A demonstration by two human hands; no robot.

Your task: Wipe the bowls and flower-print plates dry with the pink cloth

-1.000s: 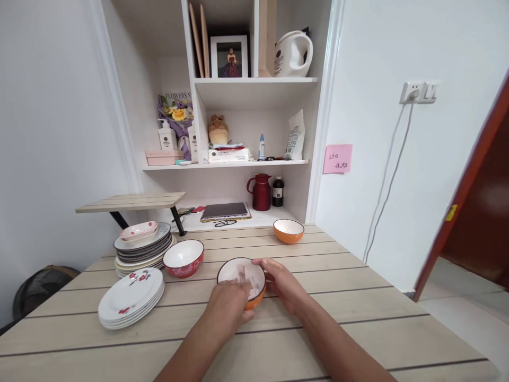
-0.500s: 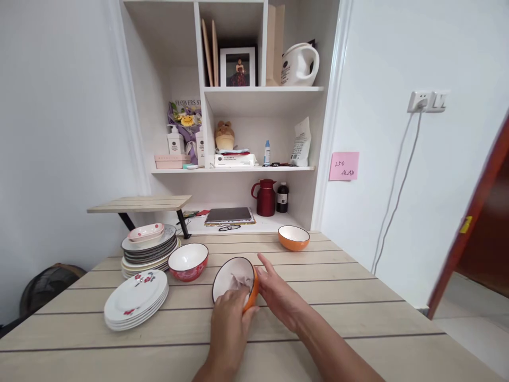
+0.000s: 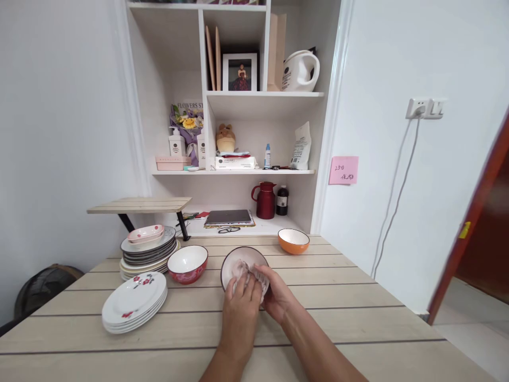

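A white-lined bowl (image 3: 238,260) with a dark rim is tipped up toward me over the wooden table (image 3: 358,297). My left hand (image 3: 240,305) presses a crumpled pale cloth (image 3: 244,269) into its inside, fingers closed on the cloth. My right hand (image 3: 276,294) wraps round the bowl's right edge and holds it. A red bowl (image 3: 187,263) stands just to the left, and an orange bowl (image 3: 293,240) sits farther back on the right.
A stack of white flowered plates (image 3: 134,301) lies at the left, behind it a taller stack of dark-rimmed plates (image 3: 149,251) with a pink dish on top. Shelves (image 3: 258,95) with a red jug, bottles and a kettle stand behind. A small wooden stand (image 3: 139,205) is at back left.
The bowl has been tilted up from resting on the table to facing me. My left hand went from the rim into the bowl with the cloth; my right hand closed on the bowl's edge.
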